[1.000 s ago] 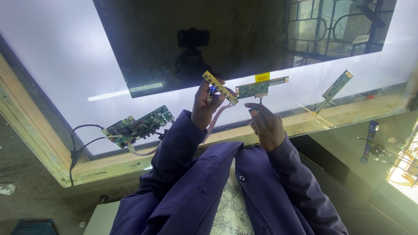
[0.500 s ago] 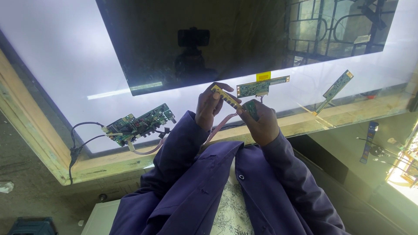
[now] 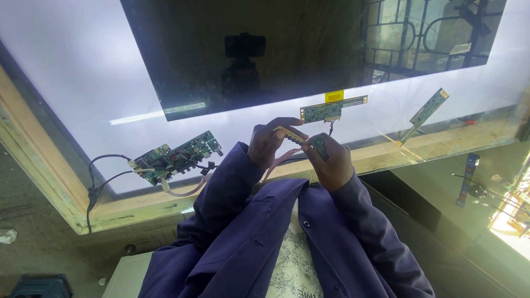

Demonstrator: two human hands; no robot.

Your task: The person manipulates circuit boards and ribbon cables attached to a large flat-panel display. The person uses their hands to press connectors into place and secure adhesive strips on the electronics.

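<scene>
The left hand (image 3: 270,144) and the right hand (image 3: 330,163) have come closer together than a second ago, and they now sit lower, nearer the purple jacket (image 3: 287,232). Before, the narrow yellow-green circuit strip (image 3: 291,134) was held up and tilted high. Now it lies lower, between the two hands. The left hand is closed around one end of it, with the fingers curled over the top. The right hand is closed too, pinching a small green board piece (image 3: 319,147) at the strip's other end. A pink flat cable (image 3: 279,161) hangs down from the strip toward the jacket.

The hands are just above the wooden frame edge (image 3: 165,201) of the big glowing white panel (image 3: 72,88). There is open white room on the panel to the left of the hands. A large green circuit board with wires (image 3: 176,157) lies well to the left. A small green board with a yellow tab (image 3: 333,108) lies just past the hands. A long thin green board (image 3: 424,115) lies far to the right. A dark shiny screen (image 3: 309,49) covers the top part.
</scene>
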